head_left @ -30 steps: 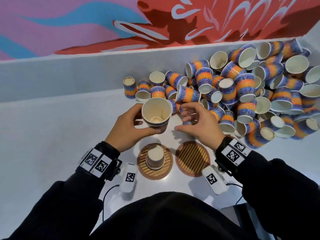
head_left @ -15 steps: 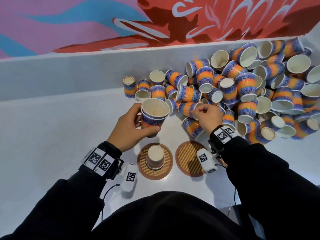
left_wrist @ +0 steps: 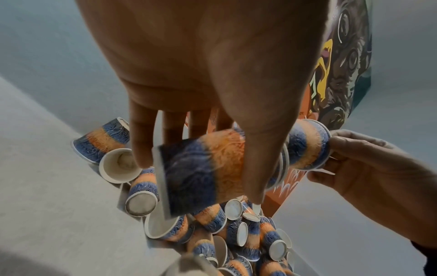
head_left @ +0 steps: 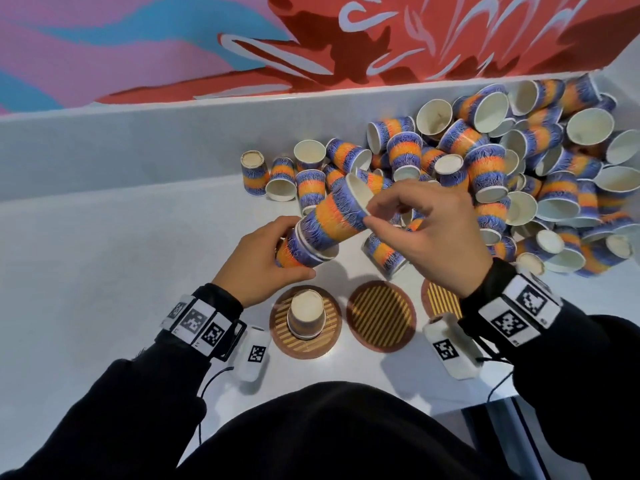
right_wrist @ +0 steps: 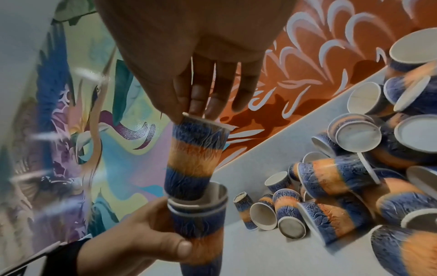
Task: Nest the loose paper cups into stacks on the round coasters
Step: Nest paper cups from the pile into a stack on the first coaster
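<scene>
My left hand (head_left: 266,252) (left_wrist: 201,142) grips a short stack of nested blue-and-orange paper cups (head_left: 298,252) (right_wrist: 197,222), tilted with its mouth toward the right. My right hand (head_left: 367,211) (right_wrist: 189,112) pinches the rim of a single cup (head_left: 337,216) (right_wrist: 194,156) whose base sits partly inside the stack's mouth. Three round striped coasters lie near me: the left coaster (head_left: 332,327) carries an upside-down cup stack (head_left: 306,315), the middle coaster (head_left: 381,315) is bare, and the right coaster (head_left: 440,299) is partly hidden by my right wrist.
A big heap of loose cups (head_left: 519,174) fills the back right of the white table (head_left: 104,271), up to the low white back ledge (head_left: 138,143). A few cups (head_left: 256,174) stand or lie at the heap's left edge. A painted wall rises behind.
My right hand took a cup from the heap and brought it left to the stack's mouth. My left hand tipped the stack from upright toward the right hand.
</scene>
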Demonstrator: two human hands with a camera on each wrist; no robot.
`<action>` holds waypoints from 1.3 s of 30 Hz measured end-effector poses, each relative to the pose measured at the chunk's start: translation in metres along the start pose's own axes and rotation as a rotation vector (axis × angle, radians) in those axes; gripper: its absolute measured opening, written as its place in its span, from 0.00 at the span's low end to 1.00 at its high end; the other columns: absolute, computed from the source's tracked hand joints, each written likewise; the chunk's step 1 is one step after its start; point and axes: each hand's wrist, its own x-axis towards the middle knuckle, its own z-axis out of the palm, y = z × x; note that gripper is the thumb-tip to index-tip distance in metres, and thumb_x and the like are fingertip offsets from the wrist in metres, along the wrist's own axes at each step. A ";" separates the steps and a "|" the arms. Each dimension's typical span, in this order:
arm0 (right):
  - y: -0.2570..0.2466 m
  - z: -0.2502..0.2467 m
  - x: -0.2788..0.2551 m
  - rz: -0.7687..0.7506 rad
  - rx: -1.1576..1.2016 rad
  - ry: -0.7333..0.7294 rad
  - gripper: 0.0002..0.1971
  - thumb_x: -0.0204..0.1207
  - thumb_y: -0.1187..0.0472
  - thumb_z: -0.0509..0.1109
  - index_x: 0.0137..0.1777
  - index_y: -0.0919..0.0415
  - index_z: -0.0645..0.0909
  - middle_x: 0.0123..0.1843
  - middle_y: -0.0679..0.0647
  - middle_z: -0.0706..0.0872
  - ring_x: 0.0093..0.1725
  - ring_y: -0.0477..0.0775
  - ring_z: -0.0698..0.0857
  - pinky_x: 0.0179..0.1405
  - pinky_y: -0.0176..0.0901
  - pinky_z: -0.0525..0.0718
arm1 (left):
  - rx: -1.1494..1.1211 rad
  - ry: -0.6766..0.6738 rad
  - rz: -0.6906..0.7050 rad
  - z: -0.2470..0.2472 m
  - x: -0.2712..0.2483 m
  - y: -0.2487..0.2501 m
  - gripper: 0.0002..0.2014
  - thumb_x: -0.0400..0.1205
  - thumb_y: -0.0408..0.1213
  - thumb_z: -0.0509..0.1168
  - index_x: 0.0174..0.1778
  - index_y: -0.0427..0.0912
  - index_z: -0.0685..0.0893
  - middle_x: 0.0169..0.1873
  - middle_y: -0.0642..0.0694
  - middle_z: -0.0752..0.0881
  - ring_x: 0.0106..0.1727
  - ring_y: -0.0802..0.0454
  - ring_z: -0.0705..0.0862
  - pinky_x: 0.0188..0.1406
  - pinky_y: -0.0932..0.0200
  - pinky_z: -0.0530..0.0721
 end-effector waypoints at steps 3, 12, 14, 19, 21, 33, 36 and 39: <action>0.002 0.007 0.000 -0.017 0.047 -0.081 0.04 0.79 0.59 0.82 0.49 0.58 0.91 0.43 0.47 0.92 0.43 0.43 0.89 0.46 0.33 0.85 | -0.061 0.002 -0.004 0.001 -0.001 0.006 0.34 0.74 0.46 0.84 0.73 0.61 0.75 0.60 0.66 0.86 0.61 0.70 0.85 0.58 0.70 0.83; 0.002 0.002 -0.005 -0.028 0.110 -0.282 0.12 0.76 0.54 0.83 0.57 0.54 0.92 0.49 0.48 0.94 0.50 0.48 0.91 0.52 0.47 0.88 | -0.069 0.000 0.055 0.004 -0.007 0.014 0.36 0.73 0.46 0.85 0.76 0.57 0.76 0.65 0.60 0.86 0.63 0.65 0.86 0.60 0.67 0.82; 0.001 0.004 -0.006 0.026 0.179 -0.259 0.20 0.74 0.55 0.85 0.66 0.55 0.89 0.58 0.47 0.94 0.59 0.46 0.91 0.57 0.42 0.89 | -0.084 -0.004 0.053 0.006 -0.007 0.016 0.36 0.74 0.46 0.85 0.76 0.58 0.75 0.65 0.61 0.86 0.63 0.67 0.85 0.60 0.69 0.82; 0.046 0.020 -0.019 0.489 0.290 0.097 0.09 0.78 0.56 0.83 0.52 0.54 0.87 0.39 0.41 0.88 0.42 0.50 0.88 0.47 0.55 0.87 | -0.157 0.038 0.014 0.008 -0.010 0.014 0.36 0.74 0.47 0.84 0.75 0.59 0.73 0.65 0.63 0.84 0.65 0.63 0.85 0.62 0.65 0.84; 0.079 0.032 -0.035 0.729 0.155 0.051 0.13 0.78 0.53 0.82 0.47 0.59 0.82 0.37 0.52 0.87 0.39 0.62 0.90 0.41 0.60 0.90 | -0.219 0.069 -0.013 0.008 -0.014 0.013 0.38 0.74 0.47 0.83 0.77 0.55 0.73 0.68 0.58 0.84 0.68 0.54 0.85 0.67 0.53 0.88; 0.115 0.072 -0.070 0.839 0.058 0.156 0.13 0.76 0.68 0.79 0.46 0.50 0.81 0.37 0.52 0.85 0.39 0.55 0.86 0.54 0.61 0.91 | -0.205 0.057 0.010 0.009 -0.020 0.013 0.42 0.76 0.52 0.81 0.84 0.60 0.66 0.67 0.65 0.82 0.64 0.57 0.87 0.57 0.51 0.94; 0.077 0.048 -0.060 0.640 0.148 0.135 0.14 0.78 0.69 0.79 0.53 0.51 0.81 0.38 0.54 0.89 0.42 0.53 0.89 0.50 0.51 0.90 | -0.149 0.049 0.032 0.005 -0.024 0.010 0.42 0.76 0.54 0.80 0.84 0.63 0.67 0.67 0.63 0.83 0.62 0.62 0.87 0.58 0.62 0.90; 0.030 0.018 -0.050 0.439 0.212 0.086 0.16 0.79 0.68 0.80 0.60 0.52 0.82 0.44 0.49 0.93 0.48 0.46 0.92 0.54 0.39 0.88 | -0.104 0.015 0.038 0.004 -0.027 0.006 0.41 0.75 0.54 0.81 0.82 0.63 0.70 0.67 0.61 0.85 0.62 0.61 0.88 0.59 0.62 0.89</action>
